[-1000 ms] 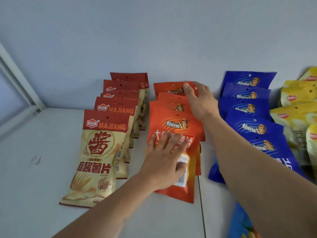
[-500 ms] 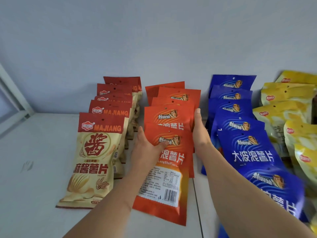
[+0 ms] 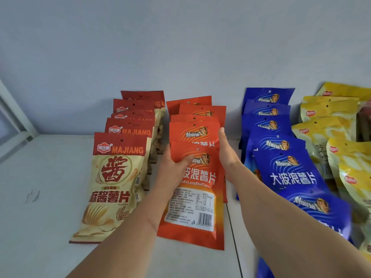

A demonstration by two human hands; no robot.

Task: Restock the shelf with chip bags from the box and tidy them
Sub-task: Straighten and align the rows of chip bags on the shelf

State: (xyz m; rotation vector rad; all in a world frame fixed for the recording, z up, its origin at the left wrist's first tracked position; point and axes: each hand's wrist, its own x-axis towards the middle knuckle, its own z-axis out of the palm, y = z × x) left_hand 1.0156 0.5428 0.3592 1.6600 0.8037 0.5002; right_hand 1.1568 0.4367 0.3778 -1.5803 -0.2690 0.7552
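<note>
A row of orange chip bags (image 3: pixel 195 131) stands in the middle of the white shelf (image 3: pixel 40 197). The front orange bag (image 3: pixel 196 197) leans toward me with its label and barcode showing. My left hand (image 3: pixel 172 167) grips the left edge of this front bag, thumb across its face. My right hand (image 3: pixel 226 155) presses flat against the right side of the orange row, fingers pointing to the back. No box is in view.
A row of red-and-cream MAJIANG bags (image 3: pixel 118 177) stands left of the orange row. Blue bags (image 3: pixel 281 153) line up to the right, then yellow bags (image 3: pixel 331 127) at the far right. A grey wall (image 3: pixel 180 47) backs the shelf; a white frame post (image 3: pixel 18 117) rises at the left.
My right hand came back from the rear orange bags to the row's right side. My left hand shifted from lying flat on the front orange bag to gripping its left edge.
</note>
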